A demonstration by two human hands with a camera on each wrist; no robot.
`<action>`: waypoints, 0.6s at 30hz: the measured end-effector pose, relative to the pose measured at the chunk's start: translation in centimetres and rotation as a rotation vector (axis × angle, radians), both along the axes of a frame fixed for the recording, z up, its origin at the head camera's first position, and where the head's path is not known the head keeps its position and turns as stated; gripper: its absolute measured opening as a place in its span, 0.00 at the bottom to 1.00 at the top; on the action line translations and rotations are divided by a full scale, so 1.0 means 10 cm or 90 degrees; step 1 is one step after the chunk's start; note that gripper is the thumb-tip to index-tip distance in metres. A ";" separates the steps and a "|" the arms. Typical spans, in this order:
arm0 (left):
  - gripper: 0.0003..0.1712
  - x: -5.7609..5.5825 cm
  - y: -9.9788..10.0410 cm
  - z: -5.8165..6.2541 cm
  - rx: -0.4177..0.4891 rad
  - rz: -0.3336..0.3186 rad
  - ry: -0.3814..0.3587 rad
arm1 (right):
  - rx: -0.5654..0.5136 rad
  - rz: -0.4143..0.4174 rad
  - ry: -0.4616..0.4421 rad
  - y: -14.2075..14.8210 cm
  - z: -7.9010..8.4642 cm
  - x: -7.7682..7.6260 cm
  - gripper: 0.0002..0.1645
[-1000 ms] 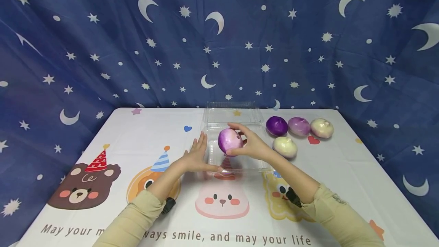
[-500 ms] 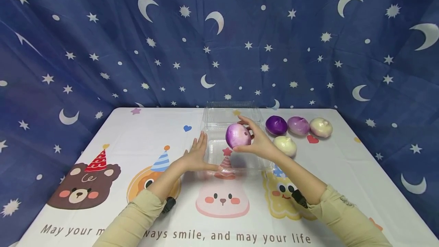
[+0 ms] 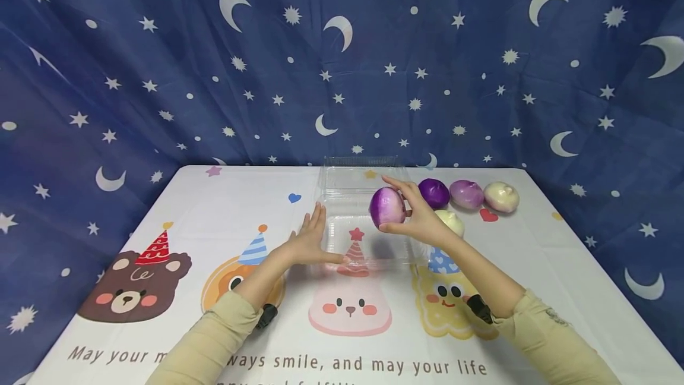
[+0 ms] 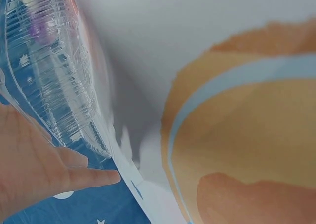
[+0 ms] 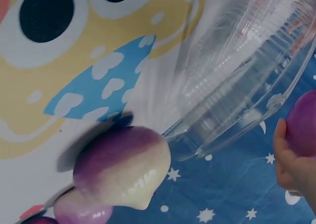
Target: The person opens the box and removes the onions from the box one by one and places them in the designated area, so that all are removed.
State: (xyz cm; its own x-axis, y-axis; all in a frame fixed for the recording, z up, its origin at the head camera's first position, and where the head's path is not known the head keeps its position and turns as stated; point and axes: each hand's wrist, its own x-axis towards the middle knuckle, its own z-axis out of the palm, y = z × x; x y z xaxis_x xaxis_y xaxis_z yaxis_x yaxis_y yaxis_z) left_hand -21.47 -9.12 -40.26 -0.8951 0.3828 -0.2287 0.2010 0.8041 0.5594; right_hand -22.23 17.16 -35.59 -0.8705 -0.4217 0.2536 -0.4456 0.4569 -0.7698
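My right hand (image 3: 424,220) grips a glossy purple-and-white turnip (image 3: 386,207) between thumb and fingers, above the right part of a clear plastic clamshell box (image 3: 342,224). In the right wrist view, that turnip (image 5: 303,125) shows only partly, at the right edge. The left hand (image 3: 306,248) rests against the box's left side and front left corner, its fingers straight and thumb spread out. Right of the box lie several more turnips: a cream one (image 3: 451,221) partly behind my right hand, a dark purple one (image 3: 433,193), a pinkish one (image 3: 466,195) and another cream one (image 3: 501,197).
The box's lid (image 3: 363,180) lies open toward the back. A white tablecloth (image 3: 267,195) with cartoon prints covers the table. Behind it hangs a dark blue curtain (image 3: 267,46) with moons and stars.
My right hand has carried the turnip rightward and slightly up, from over the middle of the box to its right part. The left hand stays at the box.
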 end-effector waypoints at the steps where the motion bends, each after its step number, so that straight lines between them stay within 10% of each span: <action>1: 0.74 0.00 0.01 0.00 0.002 0.001 -0.001 | 0.003 0.005 -0.004 0.03 0.00 0.00 0.55; 18: 0.73 -0.01 0.02 0.04 -0.011 -0.002 -0.010 | -0.016 0.001 -0.032 0.48 0.05 -0.01 0.39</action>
